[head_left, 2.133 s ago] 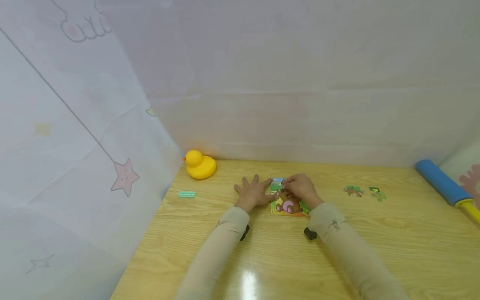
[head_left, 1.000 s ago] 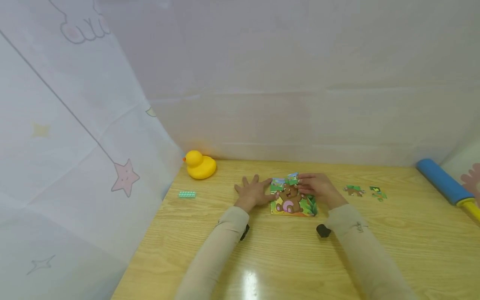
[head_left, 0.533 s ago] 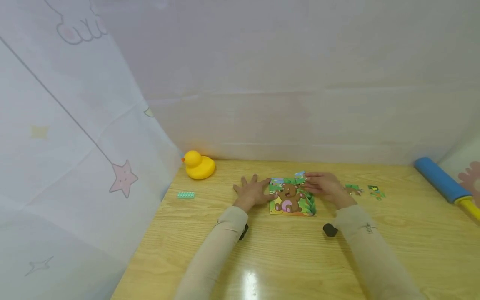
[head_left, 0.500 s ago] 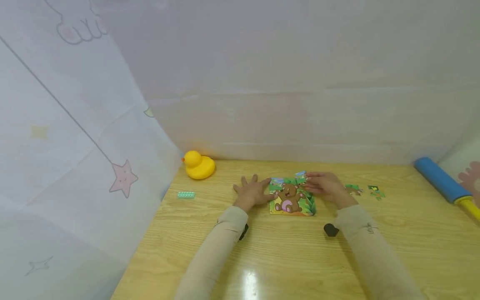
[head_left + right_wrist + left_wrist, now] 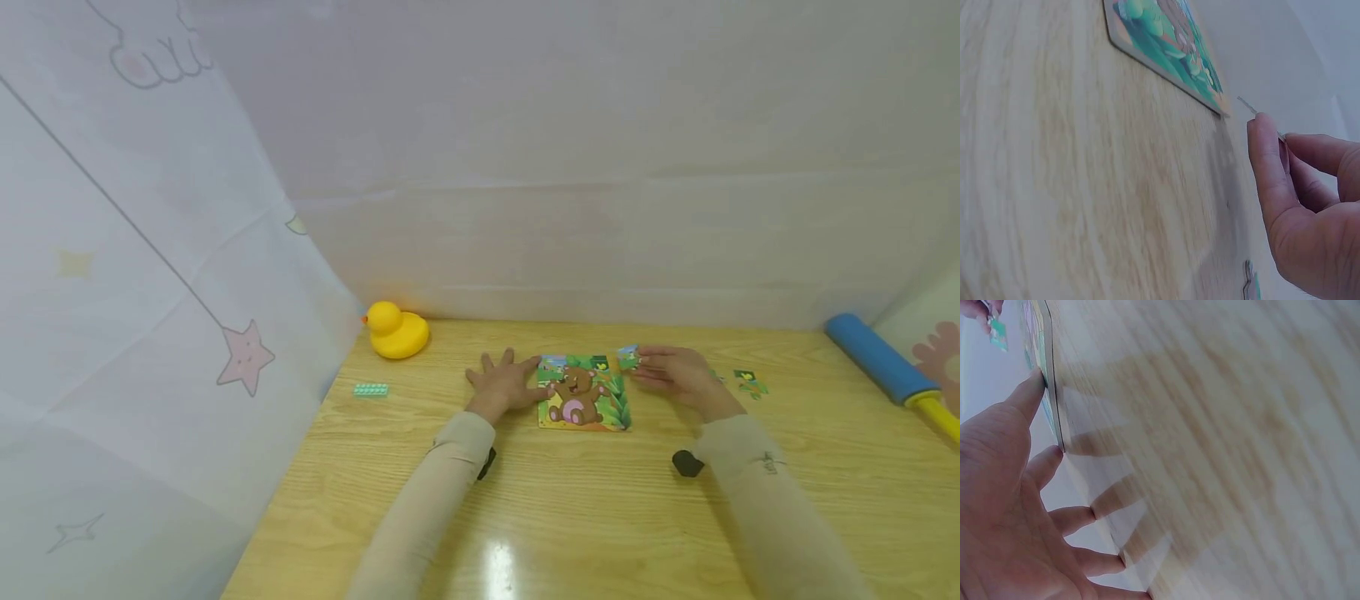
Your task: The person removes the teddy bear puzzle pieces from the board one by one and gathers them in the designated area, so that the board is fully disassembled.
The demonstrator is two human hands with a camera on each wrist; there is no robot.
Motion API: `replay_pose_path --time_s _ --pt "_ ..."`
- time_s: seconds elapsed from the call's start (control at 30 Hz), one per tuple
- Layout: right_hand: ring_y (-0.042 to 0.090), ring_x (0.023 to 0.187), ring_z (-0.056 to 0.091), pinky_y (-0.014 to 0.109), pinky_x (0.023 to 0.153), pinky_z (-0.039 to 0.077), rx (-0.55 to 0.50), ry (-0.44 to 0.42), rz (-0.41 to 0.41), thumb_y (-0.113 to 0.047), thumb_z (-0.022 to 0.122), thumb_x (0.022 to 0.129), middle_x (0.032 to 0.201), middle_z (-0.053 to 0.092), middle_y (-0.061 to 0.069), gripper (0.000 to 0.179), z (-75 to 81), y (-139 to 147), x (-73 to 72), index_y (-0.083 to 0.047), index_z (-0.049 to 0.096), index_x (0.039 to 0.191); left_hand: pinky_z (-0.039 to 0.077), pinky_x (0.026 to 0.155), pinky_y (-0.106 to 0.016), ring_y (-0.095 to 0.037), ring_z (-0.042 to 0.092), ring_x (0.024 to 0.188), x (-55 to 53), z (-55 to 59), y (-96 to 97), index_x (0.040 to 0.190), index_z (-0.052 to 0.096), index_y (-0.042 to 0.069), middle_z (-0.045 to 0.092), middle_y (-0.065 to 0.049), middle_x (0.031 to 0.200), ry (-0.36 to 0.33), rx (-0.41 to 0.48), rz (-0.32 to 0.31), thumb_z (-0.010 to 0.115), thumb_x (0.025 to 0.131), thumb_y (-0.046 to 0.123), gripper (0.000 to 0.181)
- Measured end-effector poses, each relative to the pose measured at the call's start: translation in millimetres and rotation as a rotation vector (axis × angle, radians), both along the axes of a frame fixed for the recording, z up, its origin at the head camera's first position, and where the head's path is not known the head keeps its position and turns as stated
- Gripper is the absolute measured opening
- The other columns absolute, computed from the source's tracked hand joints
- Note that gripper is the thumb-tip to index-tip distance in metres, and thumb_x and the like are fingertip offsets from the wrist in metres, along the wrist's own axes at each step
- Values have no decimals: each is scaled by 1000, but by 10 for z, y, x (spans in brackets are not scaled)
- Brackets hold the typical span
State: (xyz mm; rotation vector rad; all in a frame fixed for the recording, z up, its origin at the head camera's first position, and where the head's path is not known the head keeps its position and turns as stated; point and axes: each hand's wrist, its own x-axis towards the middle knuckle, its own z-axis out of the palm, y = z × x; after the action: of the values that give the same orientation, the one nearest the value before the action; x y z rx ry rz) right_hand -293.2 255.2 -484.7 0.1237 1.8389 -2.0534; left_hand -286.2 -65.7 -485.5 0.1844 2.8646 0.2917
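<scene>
On beige right sleeve (image 5: 780, 517): unreadable lettering (image 5: 770, 463)
Right grip (image 5: 678, 375): pinching blue-green puzzle piece (image 5: 627, 358)
Left grip (image 5: 501, 388): spread, touching rectangular brown-bear puzzle (image 5: 585, 393)

- We've got the rectangular, multicoloured bear-picture puzzle board (image 5: 585, 395) lying flat, left hand (image 5: 501, 389) touching its edge.
- Our thin blue-and-green puzzle piece (image 5: 627, 357)? Pinched by the right hand (image 5: 678, 372), right of the board!
- Farther right, loose green-patterned puzzle pieces (image 5: 751, 386).
</scene>
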Motion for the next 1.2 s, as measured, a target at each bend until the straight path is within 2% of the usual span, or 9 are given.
replay_pose_path --time_s 0.2,0.5,0.73,1.2 --pt "17 99 76 32 96 57 21 -20 -16 -5 55 104 100 77 -1 54 -26 127 50 11 33 151 19 111 -81 -55 11 153 -9 -6 0 155 34 50 22 -9 170 -5 -1 1 59 89 73 74" --pt "14 93 77 30 91 59 36 -52 -35 -6 54 105 96 77 -1 53 -65 264 126 10 35 151 18 111 -81 -55 10 153 19 20 2 155 35 47 21 -9 170 -6 11 2 59 89 72 75" --pt "15 93 77 30 90 60 37 -53 -53 -7 54 105 98 78 0 44 -86 356 182 7 46 145 19 110 -82 -57 11 152 17 26 -13 155 35 47 22 -9 170 5 19 -5 57 89 73 75" --pt "11 89 77 30 88 61 159 -57 -32 -10 51 106 97 78 -1 50 -48 385 197 11 37 150 18 110 -82 -57 11 152 -3 7 -8 155 36 48 23 -10 170 3 20 -4 60 89 71 74"
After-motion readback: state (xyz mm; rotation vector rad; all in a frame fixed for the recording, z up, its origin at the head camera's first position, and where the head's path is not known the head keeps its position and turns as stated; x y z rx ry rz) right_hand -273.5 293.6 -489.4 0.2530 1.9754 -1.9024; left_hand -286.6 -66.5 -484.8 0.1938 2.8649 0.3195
